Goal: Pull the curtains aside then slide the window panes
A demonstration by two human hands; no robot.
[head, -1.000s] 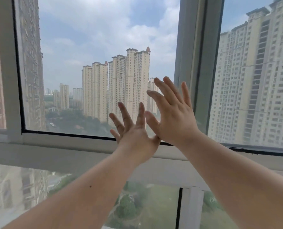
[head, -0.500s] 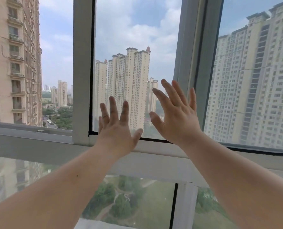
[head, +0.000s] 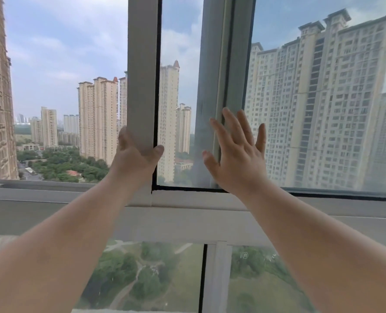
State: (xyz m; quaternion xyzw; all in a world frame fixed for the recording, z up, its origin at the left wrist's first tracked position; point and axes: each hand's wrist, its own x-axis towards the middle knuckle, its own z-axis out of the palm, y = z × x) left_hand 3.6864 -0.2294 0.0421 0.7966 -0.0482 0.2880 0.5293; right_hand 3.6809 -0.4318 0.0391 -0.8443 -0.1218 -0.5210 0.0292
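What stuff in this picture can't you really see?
- Left hand: its fingers, head view, wrap behind the sliding pane's frame; only the thumb shows.
- Curtains: none in view, maybe past the picture's edges.
- Top of the window: cut off by the upper edge.
- Right hand: its palm faces away, so contact with the glass cannot be told.
- Small mark on the lower glass: too small to read.

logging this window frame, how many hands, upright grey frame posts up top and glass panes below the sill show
bare hands: 2, left hand gripping, right hand flat
upright grey metal frame posts: 2, sliding pane's post, overlapping post
lower fixed glass panes: 2, left, right
total: 6
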